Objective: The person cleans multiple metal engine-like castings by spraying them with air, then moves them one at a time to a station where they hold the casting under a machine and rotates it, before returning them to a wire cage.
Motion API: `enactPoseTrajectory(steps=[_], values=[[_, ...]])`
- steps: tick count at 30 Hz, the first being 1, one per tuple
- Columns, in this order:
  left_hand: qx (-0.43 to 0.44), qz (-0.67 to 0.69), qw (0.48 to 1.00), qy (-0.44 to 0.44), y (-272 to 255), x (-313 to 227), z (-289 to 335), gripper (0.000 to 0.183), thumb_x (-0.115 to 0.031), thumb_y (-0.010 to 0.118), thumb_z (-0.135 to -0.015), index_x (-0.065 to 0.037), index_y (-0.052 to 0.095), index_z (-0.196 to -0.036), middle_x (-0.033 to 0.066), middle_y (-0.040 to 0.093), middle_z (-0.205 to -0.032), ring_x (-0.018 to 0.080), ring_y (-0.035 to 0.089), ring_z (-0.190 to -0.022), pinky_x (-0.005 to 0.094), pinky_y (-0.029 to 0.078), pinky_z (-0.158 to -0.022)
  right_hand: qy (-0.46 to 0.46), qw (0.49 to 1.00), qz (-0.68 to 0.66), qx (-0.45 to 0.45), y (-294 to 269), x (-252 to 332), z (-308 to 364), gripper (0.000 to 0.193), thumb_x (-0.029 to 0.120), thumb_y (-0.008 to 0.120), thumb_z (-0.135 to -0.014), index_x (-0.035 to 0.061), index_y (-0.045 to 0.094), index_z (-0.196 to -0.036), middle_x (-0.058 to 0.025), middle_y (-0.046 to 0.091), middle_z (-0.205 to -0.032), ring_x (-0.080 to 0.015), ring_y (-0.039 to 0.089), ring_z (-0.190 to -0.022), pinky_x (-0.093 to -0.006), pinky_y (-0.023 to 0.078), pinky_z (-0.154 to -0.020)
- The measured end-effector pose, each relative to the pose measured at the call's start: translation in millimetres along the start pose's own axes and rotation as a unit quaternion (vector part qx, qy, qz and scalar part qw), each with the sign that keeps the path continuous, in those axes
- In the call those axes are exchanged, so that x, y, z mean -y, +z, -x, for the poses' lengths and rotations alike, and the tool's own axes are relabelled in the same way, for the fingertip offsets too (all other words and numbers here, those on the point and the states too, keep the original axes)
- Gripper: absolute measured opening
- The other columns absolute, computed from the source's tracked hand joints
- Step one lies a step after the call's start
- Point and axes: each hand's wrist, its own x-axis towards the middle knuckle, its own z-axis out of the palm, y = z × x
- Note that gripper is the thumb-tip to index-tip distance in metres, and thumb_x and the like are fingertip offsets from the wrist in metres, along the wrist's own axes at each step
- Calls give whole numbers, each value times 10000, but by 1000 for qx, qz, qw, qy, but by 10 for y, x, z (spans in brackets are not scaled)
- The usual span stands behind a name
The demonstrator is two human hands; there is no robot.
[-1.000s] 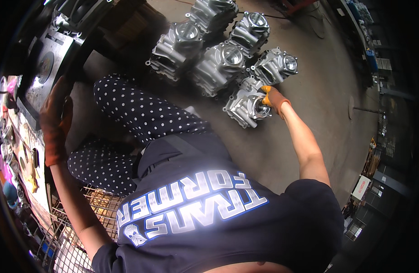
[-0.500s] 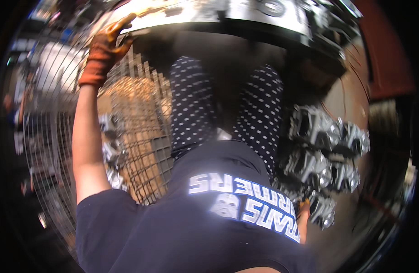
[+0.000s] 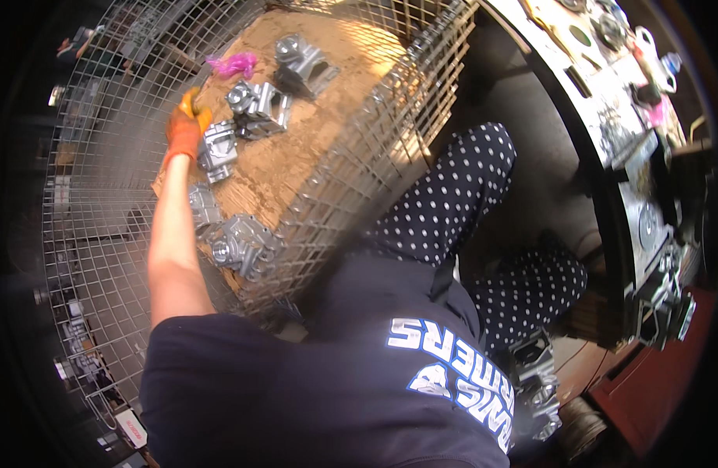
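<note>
My left hand [image 3: 189,121], in an orange glove, is stretched out over a wire mesh cage [image 3: 359,175]. Its fingers and thumb look apart, and I make out nothing between them. Close beside the glove lies a grey metal casting [image 3: 218,150] on brown cardboard [image 3: 285,171]. Another casting [image 3: 259,109] sits just to its right, and a third casting [image 3: 303,66] is farther off. Nearer to me, below my forearm, a larger casting [image 3: 242,246] rests by the cage wall. My right hand is out of sight.
A scrap of pink plastic [image 3: 234,65] lies in the cage. On the right is a workbench [image 3: 581,86] with a dark curved edge and parts on top. More castings [image 3: 540,382] stand by my right side, near a reddish panel [image 3: 647,382].
My view and body have turned left toward the cage. The left hand has gone from the workbench's edge to above the castings. My right hand, earlier beside the castings at right, has left view.
</note>
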Motion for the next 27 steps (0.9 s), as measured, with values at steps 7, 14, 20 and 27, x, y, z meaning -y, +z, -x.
enactPoseTrajectory(steps=[7,14,20,27], values=[[80,-188,951,-233,970,543,-319,550,-368,613,-725,-129,514,-1210,154,607,-1085,318,596,-966,402,471,-817,-29,993,70,95,1045,1031,-368,361,396,514,-835,90,611,-999,-93,624,-791,-206,582,-655,-295,454,-579],[138,7,973,-183,2036,804,-1201,871,-390,628,-679,-159,205,-1406,219,430,-1308,326,489,-1156,410,413,-937,73,987,144,24,713,1061,-63,338,372,520,-829,94,621,-993,-100,634,-799,-212,594,-666,-297,460,-589],[114,-101,956,-250,2212,503,-1174,848,-522,601,-744,-136,225,-1399,176,602,-1105,318,566,-1050,411,328,-997,133,974,181,-19,559,1157,5,319,351,526,-825,98,630,-988,-106,643,-806,-218,605,-676,-299,465,-598],[54,-223,908,-351,2052,378,-789,970,-506,628,-730,18,148,-1390,51,662,-911,217,636,-823,356,393,-866,140,972,187,-18,598,1331,-155,298,326,533,-820,102,640,-983,-114,653,-814,-224,618,-687,-301,471,-609]])
